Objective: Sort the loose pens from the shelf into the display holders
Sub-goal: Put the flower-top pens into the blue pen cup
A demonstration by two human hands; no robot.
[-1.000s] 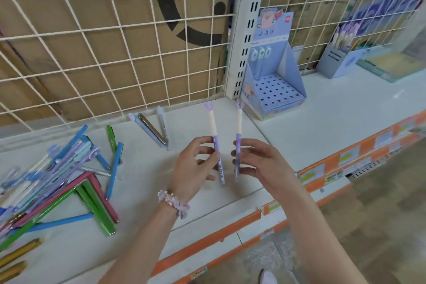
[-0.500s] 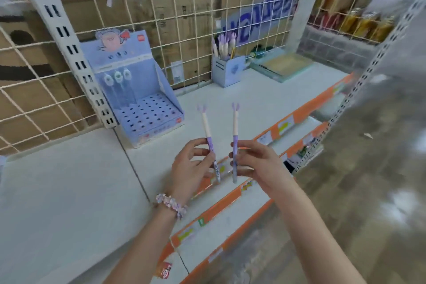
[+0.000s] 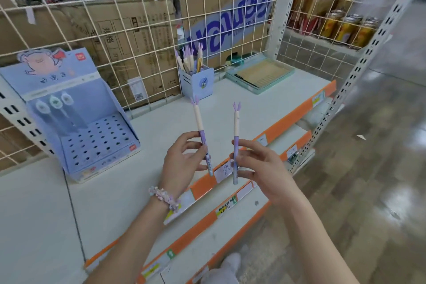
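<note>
Holding one purple-cream pen (image 3: 201, 132) pinched in my left hand (image 3: 182, 161) and another pen (image 3: 236, 143) in my right hand (image 3: 258, 168), both upright, I'm nearing the part-filled blue cup holder (image 3: 200, 84) beyond them, neither slotted yet.

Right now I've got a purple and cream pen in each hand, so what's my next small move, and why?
Probably carry both forward to the small blue pen cup by the wire grid. The pen in your left hand and the pen in your right hand have the same purple tufted tops as the pens already standing there, while the big perforated display box shows a different pen on its card.
</note>
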